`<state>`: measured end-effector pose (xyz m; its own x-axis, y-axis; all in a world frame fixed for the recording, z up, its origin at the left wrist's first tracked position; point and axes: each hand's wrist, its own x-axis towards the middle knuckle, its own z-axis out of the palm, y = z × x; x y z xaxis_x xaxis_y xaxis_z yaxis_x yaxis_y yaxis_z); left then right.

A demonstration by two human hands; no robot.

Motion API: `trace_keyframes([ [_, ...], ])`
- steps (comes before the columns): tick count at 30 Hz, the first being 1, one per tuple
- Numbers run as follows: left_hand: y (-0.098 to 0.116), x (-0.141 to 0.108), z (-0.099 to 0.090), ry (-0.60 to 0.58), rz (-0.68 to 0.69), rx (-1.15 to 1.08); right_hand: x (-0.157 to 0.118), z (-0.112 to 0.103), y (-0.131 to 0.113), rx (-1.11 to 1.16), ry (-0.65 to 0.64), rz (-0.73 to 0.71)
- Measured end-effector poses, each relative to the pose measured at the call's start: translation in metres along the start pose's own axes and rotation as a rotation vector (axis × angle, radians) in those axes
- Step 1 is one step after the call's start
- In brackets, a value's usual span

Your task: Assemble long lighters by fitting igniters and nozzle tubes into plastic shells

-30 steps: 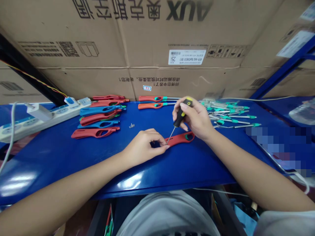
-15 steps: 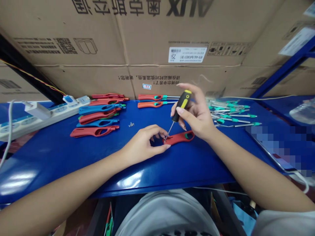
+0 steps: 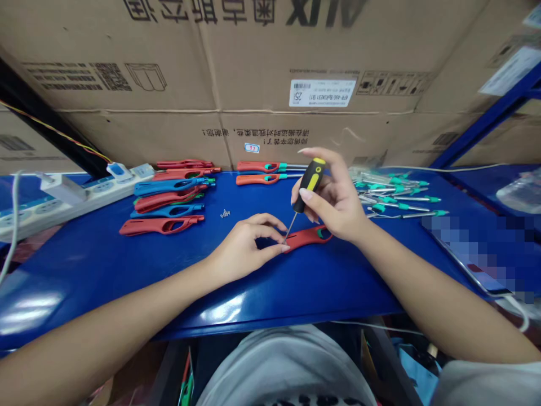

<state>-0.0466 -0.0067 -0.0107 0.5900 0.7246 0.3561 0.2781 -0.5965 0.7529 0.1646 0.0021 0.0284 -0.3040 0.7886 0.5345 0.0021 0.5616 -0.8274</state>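
A red lighter casing (image 3: 303, 237) with a green trigger lies flat on the blue table. My left hand (image 3: 249, 248) is closed at its left end, thumb and fingertips gripping it beside the screwdriver tip. My right hand (image 3: 333, 197) is wrapped round the black and yellow handle of a screwdriver (image 3: 310, 183). The screwdriver tilts, its shaft reaching down to the casing's left end. What lies right under the tip is hidden by my left fingertips. A small pile of screws (image 3: 225, 213) rests to the left of my left hand.
Red and blue lighter casings (image 3: 169, 210) are stacked at the left, beside a white power strip (image 3: 105, 193). Two lighters with metal tubes (image 3: 262, 179) lie at the back. Metal tubes with green ends (image 3: 395, 194) are heaped right. Behind stands a cardboard box (image 3: 253, 73).
The screwdriver has shifted slightly left and down. My left thumb and fingers have drawn closer to its tip at the end of the casing.
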Motion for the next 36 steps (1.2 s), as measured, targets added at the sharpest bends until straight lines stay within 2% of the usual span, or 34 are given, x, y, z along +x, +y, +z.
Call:
trace_keyframes([
  [6, -0.003, -0.002, 0.002, -0.036, -0.005, 0.02, -0.005, 0.002, 0.002, -0.113, -0.079, -0.048],
  [12, -0.002, 0.0, 0.004, -0.023, 0.055, -0.056, -0.004, 0.0, -0.007, -0.151, -0.038, -0.073],
  [21, -0.01, -0.003, 0.004, -0.135, 0.05, 0.256, -0.008, -0.002, 0.003, -0.296, -0.047, -0.115],
  [36, -0.009, -0.004, 0.007, -0.156, 0.088, 0.258, -0.011, 0.0, 0.009, -0.313, -0.103, -0.191],
])
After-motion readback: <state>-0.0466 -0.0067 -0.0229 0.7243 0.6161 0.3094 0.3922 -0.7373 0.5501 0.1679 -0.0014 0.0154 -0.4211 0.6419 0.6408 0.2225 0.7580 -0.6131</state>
